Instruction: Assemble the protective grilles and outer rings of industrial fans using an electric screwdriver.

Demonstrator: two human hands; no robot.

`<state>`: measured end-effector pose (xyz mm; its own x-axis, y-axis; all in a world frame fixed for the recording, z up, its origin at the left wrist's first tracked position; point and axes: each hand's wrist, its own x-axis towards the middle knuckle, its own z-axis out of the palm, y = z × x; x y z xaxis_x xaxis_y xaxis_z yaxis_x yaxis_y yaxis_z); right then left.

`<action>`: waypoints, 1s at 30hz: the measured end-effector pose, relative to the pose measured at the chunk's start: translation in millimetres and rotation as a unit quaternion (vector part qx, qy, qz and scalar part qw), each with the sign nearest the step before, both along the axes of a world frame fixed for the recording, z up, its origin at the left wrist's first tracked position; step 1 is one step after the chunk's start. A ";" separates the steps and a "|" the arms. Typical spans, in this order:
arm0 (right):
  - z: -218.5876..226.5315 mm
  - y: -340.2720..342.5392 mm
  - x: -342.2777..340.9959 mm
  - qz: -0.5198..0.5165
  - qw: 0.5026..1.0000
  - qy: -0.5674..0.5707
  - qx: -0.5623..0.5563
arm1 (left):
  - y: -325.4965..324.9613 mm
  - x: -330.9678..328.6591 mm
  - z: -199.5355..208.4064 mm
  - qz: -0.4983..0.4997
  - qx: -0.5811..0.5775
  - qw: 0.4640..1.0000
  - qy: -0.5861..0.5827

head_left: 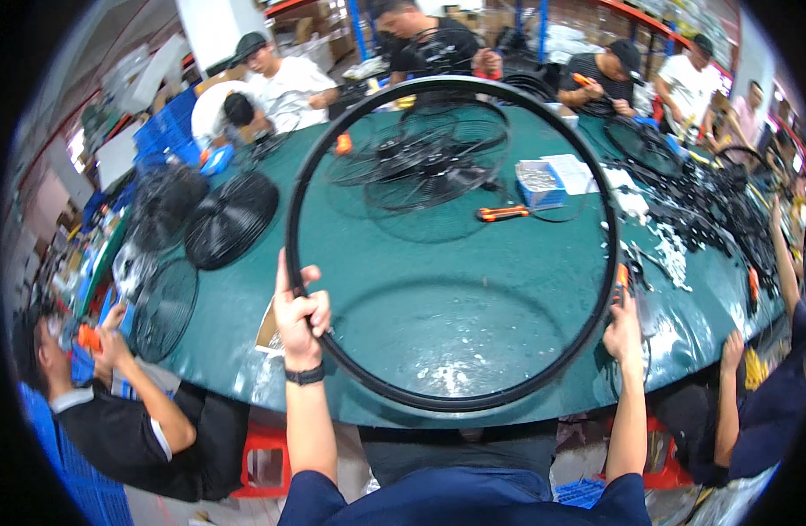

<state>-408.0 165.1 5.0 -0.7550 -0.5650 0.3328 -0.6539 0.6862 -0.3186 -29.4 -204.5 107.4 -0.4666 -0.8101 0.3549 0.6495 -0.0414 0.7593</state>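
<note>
Centrally: black ring (451,241), large, held raised over the green counter (438,307). Left hand (299,317) clamped on its left rim, thumb up; right hand (624,331) gripping its right rim beside an orange-handled tool (621,282). Hands well apart. Seen through the ring: wire fan guards (438,158), orange screwdriver (504,213), blue parts box (540,184). Left of it: dark guards (232,219). Other people seated around the counter
</note>
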 end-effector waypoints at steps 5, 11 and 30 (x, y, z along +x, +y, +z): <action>69.9 -42.0 15.6 0.133 0.720 -0.415 -0.539 | 1.5 -7.5 8.2 -0.033 -0.002 0.999 0.021; 94.9 -104.9 17.5 0.325 0.660 -0.388 -0.556 | -13.3 -26.7 6.3 -0.024 -0.052 0.998 0.008; 55.8 -98.0 -0.7 0.238 0.660 -0.424 -0.573 | -21.6 -44.3 -47.4 -0.068 -0.017 0.995 -0.074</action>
